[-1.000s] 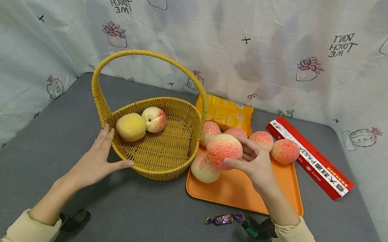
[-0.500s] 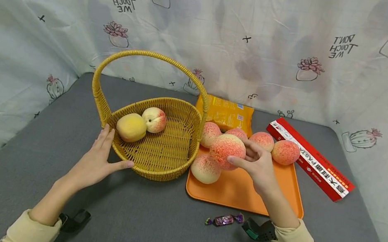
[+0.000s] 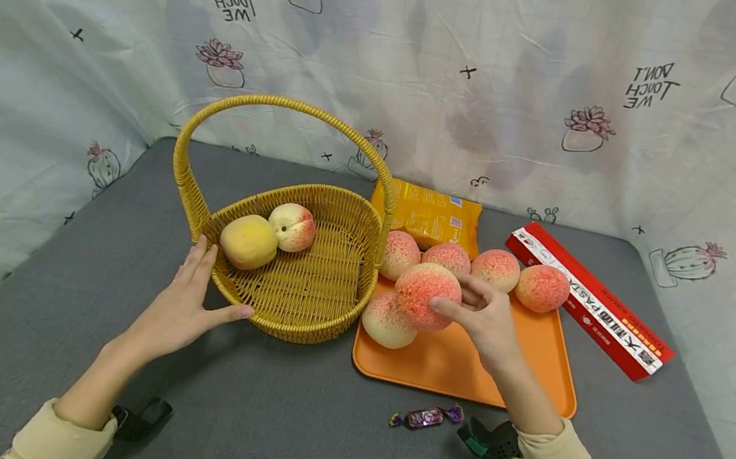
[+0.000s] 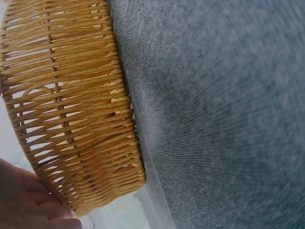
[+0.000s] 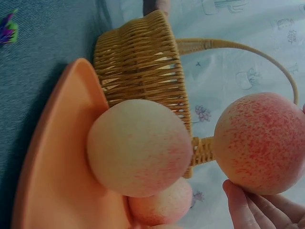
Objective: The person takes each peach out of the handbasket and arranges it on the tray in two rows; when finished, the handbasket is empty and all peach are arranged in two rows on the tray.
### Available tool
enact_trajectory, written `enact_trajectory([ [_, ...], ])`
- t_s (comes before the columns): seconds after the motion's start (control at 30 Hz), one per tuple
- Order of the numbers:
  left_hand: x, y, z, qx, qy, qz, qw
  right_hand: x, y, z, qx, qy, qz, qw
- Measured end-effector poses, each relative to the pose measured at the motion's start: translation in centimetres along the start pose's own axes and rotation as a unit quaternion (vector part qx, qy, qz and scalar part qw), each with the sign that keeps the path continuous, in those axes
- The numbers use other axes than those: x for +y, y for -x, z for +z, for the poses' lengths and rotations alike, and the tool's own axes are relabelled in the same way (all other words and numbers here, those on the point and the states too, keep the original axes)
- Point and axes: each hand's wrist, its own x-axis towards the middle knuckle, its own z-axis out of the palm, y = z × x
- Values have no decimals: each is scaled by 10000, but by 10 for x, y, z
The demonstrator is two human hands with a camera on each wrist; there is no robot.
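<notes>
Right fingers (image 3: 478,285) pinch a peach (image 3: 423,292) between them; outstretched left fingers (image 3: 193,263) touch the basket (image 3: 303,329).

This looks like a makeshift tabletop booth: pale, cactus-printed cloth (image 3: 421,63) hangs on three sides of a grey table (image 3: 275,422). Whether in a home or a lab, I cannot tell.
</notes>
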Motion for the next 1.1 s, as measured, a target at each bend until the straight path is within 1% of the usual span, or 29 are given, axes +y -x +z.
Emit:
enact_trajectory([
  [0.13, 0, 0, 0, -16, 28, -34, 10000, 9, 0, 2, -109, 165, 123, 9997],
  [0.2, 0, 0, 0, -17, 29, -35, 10000, 12, 0, 3, -144, 227, 105, 9996],
  [0.5, -1, 0, 0, -19, 29, -43, 10000, 8, -1, 4, 2, 672, -67, 9977],
  [0.73, -1, 0, 0, -2, 36, -34, 10000, 7, -4, 3, -6, 714, -368, 9968],
  [0.93, -1, 0, 0, -14, 10, -34, 10000, 6, -5, 4, -4, 872, -651, 9941],
  [1.1, 0, 0, 0, -34, 15, -39, 10000, 2, -7, 1, 277, 1068, -793, 9907],
])
